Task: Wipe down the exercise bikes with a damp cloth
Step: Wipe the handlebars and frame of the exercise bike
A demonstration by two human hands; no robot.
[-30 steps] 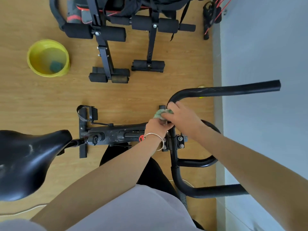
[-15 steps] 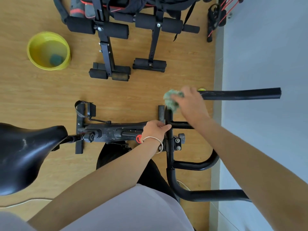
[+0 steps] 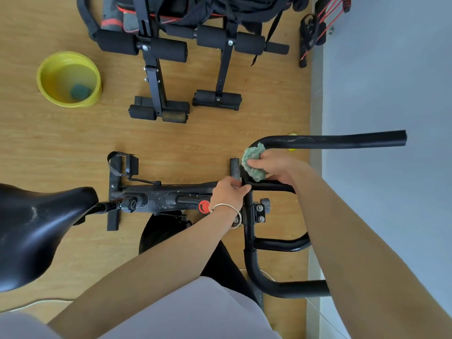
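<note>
Exercise bike (image 3: pixel 166 198): black frame, seen from above, standing on a wooden floor (image 3: pixel 61 148) beside a pale wall.
Saddle (image 3: pixel 39 228): black, glossy, at the left edge of view.
Handlebar (image 3: pixel 337 140): black padded tube, curving down from its upper arm to the central stem.
Cloth (image 3: pixel 253 163): green, bunched, pressed against the bend of the handlebar where the upper arm meets the stem.
Right hand (image 3: pixel 275 167): fingers curled round the cloth, holding it on the tube.
Left hand (image 3: pixel 228 192): fingers wrapped round the stem just below the cloth; a thin metal bangle (image 3: pixel 230 211) sits on the wrist.
Basin (image 3: pixel 46 69): yellow, round, on the floor well apart from the bike; holds shallow water and one dark green lump (image 3: pixel 79 91), possibly a sponge or a second cloth.
Bench (image 3: pixel 156 77): black frame with foam rollers, beyond the bike.
</note>
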